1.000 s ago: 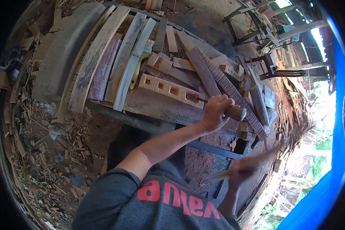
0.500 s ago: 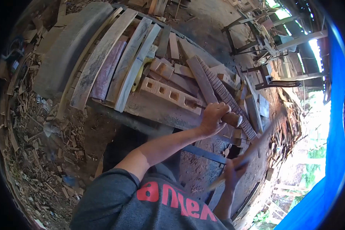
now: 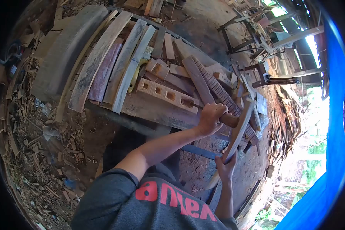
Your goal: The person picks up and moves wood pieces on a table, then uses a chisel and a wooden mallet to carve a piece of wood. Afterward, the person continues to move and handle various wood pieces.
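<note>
My left hand [image 3: 211, 119] is wrapped round a chisel whose wooden handle [image 3: 229, 120] sticks out to the right. The chisel's thin blade reaches into the rightmost hole of a pale wooden block [image 3: 166, 95] with several square holes, lying on the workbench. In my right hand [image 3: 225, 167] is a long flat piece of wood [image 3: 239, 128], gripped near its lower part. Its upper part is up against the end of the chisel handle, or very close to it.
Long boards [image 3: 99, 61] lie side by side on the bench's left. Wood offcuts and a ridged strip [image 3: 218, 86] lie behind the block. Wood scraps [image 3: 30, 153] cover the ground at left. A blue tarp [image 3: 335, 115] hangs at right.
The flat piece of wood in my right hand has swung left to the chisel handle, and my right hand has moved slightly left and up. My left hand still holds the chisel in the hole.
</note>
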### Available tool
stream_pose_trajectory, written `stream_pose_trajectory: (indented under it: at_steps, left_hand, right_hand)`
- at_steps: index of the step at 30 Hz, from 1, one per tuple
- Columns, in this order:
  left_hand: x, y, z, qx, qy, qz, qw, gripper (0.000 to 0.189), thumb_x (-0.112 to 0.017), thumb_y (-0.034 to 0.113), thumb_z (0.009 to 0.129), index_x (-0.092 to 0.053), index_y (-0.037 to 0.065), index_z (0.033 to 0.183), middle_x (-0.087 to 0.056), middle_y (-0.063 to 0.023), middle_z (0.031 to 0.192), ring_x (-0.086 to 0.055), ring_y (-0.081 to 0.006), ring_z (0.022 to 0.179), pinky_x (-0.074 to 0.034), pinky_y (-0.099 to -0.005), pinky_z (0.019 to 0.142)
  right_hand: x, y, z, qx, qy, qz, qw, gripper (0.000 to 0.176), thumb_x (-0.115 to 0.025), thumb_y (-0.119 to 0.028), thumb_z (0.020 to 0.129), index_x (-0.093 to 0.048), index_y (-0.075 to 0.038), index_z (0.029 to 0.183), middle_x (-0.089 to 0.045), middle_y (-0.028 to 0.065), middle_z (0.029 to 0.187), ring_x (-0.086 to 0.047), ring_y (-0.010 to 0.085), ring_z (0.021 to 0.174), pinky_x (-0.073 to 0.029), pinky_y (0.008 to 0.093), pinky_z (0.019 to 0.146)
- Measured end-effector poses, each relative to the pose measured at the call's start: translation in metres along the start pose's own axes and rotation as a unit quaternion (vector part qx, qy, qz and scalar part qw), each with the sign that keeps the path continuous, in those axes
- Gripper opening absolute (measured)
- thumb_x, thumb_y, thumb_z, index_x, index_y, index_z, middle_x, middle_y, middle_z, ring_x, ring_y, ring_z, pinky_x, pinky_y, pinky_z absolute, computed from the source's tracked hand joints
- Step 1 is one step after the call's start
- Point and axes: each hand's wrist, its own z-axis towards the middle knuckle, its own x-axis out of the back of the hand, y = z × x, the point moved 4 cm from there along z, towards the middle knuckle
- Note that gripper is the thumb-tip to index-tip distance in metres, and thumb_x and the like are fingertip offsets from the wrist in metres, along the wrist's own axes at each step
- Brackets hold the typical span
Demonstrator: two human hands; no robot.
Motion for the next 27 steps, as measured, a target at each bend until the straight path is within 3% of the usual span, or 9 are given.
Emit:
stream_pose_trajectory:
  at_steps: [3,7,9,11,13,15,17,19,27]
  left_hand:
    - [0.001,0.002,-0.002,-0.004,-0.001,-0.011,1.000,0.024,-0.073,0.014,0.076,-0.051,0.014,0.086,-0.053,-0.0034,0.073,-0.054,-0.0261,0.068,-0.036,-0.0400,0.063]
    - [-0.005,0.006,-0.009,-0.021,-0.032,-0.001,0.999,0.024,-0.072,0.014,0.076,-0.051,0.014,0.087,-0.054,-0.0033,0.074,-0.054,-0.0260,0.069,-0.035,-0.0399,0.064]
    - [-0.008,0.007,-0.015,-0.023,-0.045,0.009,0.999,0.024,-0.072,0.014,0.076,-0.052,0.014,0.088,-0.055,-0.0028,0.075,-0.054,-0.0252,0.071,-0.035,-0.0393,0.066]
    - [-0.012,0.004,-0.018,-0.024,-0.054,0.013,0.998,0.025,-0.072,0.012,0.075,-0.052,0.014,0.089,-0.055,-0.0024,0.076,-0.054,-0.0247,0.072,-0.035,-0.0387,0.066]
    - [-0.012,0.003,-0.019,-0.012,-0.067,0.018,0.998,0.026,-0.072,0.010,0.073,-0.052,0.014,0.090,-0.056,-0.0020,0.076,-0.054,-0.0242,0.072,-0.035,-0.0382,0.067]
    - [-0.009,0.006,-0.014,-0.010,-0.056,0.002,0.998,0.029,-0.070,0.005,0.069,-0.052,0.015,0.090,-0.055,-0.0015,0.077,-0.055,-0.0236,0.073,-0.035,-0.0382,0.068]
    - [-0.014,0.006,-0.019,-0.014,-0.052,0.005,0.999,0.031,-0.069,0.004,0.066,-0.052,0.015,0.090,-0.055,-0.0013,0.077,-0.055,-0.0235,0.074,-0.035,-0.0383,0.068]
    - [-0.016,0.001,-0.026,-0.024,-0.047,0.012,0.999,0.033,-0.069,0.002,0.064,-0.052,0.015,0.090,-0.054,-0.0011,0.076,-0.055,-0.0234,0.075,-0.036,-0.0385,0.069]
    - [-0.030,-0.029,-0.064,-0.138,-0.260,0.159,0.942,0.018,-0.067,0.010,0.072,-0.056,0.017,0.084,-0.052,-0.0012,0.076,-0.056,-0.0200,0.079,-0.037,-0.0385,0.074]
  right_hand:
    - [0.011,-0.030,-0.010,-0.093,0.044,0.086,0.991,0.041,-0.072,-0.007,0.073,-0.047,-0.006,0.106,-0.050,0.0037,0.075,-0.048,0.0090,0.055,-0.043,0.0242,0.050]
    - [0.002,-0.009,-0.019,0.122,0.146,0.266,0.945,0.044,-0.074,-0.009,0.073,-0.046,-0.004,0.106,-0.051,0.0040,0.080,-0.051,0.0098,0.061,-0.045,0.0240,0.052]
    - [-0.004,0.003,-0.018,0.158,0.159,0.188,0.956,0.038,-0.071,-0.007,0.073,-0.047,-0.004,0.103,-0.051,0.0040,0.082,-0.051,0.0110,0.066,-0.045,0.0241,0.056]
    - [0.005,0.022,-0.008,-0.023,0.061,-0.004,0.998,0.032,-0.068,-0.003,0.075,-0.047,-0.005,0.100,-0.050,0.0036,0.081,-0.051,0.0115,0.070,-0.046,0.0243,0.058]
    - [0.020,0.007,-0.014,0.000,0.090,-0.011,0.996,0.038,-0.068,-0.003,0.075,-0.046,-0.002,0.105,-0.049,0.0031,0.081,-0.050,0.0119,0.068,-0.045,0.0260,0.057]
    - [0.027,-0.021,-0.022,0.109,0.165,0.274,0.941,0.051,-0.072,-0.005,0.073,-0.044,0.002,0.114,-0.050,0.0040,0.082,-0.050,0.0133,0.065,-0.044,0.0282,0.055]
    - [0.017,0.000,-0.014,0.106,0.183,0.278,0.937,0.055,-0.073,-0.006,0.072,-0.044,0.003,0.117,-0.052,0.0053,0.080,-0.051,0.0126,0.060,-0.043,0.0287,0.052]
    - [-0.007,0.012,-0.004,-0.029,0.011,0.053,0.998,0.047,-0.070,-0.006,0.073,-0.045,-0.001,0.113,-0.054,0.0055,0.078,-0.052,0.0104,0.057,-0.044,0.0265,0.049]
    - [-0.002,0.013,-0.032,-0.105,-0.007,0.183,0.978,0.041,-0.069,-0.004,0.074,-0.044,-0.005,0.106,-0.051,0.0010,0.067,-0.051,0.0100,0.047,-0.042,0.0240,0.043]
